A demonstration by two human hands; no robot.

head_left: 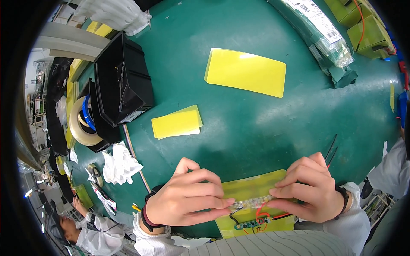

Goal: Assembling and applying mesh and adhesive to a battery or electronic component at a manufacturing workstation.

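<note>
Near the front edge of the table lies a yellow-faced flat block or sheet [252, 182] with a small green circuit board [252, 224] on its near part. Red wires [259, 212] and dark wires [233, 215] run from the board. Across the yellow face, between my hands, stretches a shiny clear strip [250, 203] that looks like tape. My left hand [188, 198] pinches its left end with thumb and fingers. At the other end, my right hand [305, 187] is closed on it the same way. My fingertips partly hide both ends.
Yellow sheets lie beyond in a large stack [247, 71] and a small stack [177, 122]. At left stand a black bin [124, 81], tape rolls [81, 123], crumpled white gloves [121, 164] and scissors [96, 175]. A wrapped package [320, 34] lies far right. Other people sit at both sides.
</note>
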